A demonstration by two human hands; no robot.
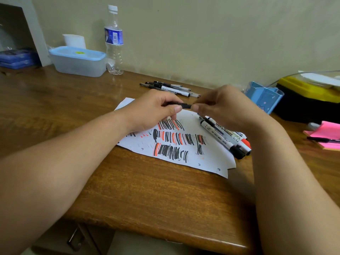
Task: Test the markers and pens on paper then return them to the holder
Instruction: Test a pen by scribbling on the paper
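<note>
While left hand [156, 109] grips the black pen [185, 105] and right hand [220, 105] pinches its cap end, mid-frame over paper [211, 159]: capping or uncapping, unclear. Next, probably scribble or drop in holder [265, 96], right.

Wall [202, 34]: a plain, pale yellow-green surface is seen behind the desk, faintly stained along its foot.
Desk [147, 190]: a glossy brown wooden top with a rounded front edge is set against the wall.
Drawer [88, 240]: a dark front with a metal handle [74, 236] is glimpsed under the desk's left side.
Shelf unit [35, 37]: a white frame is seen at far left, its inside shaded.
Light: soft and even; dull reflections are carried by the wood near the wall.
</note>
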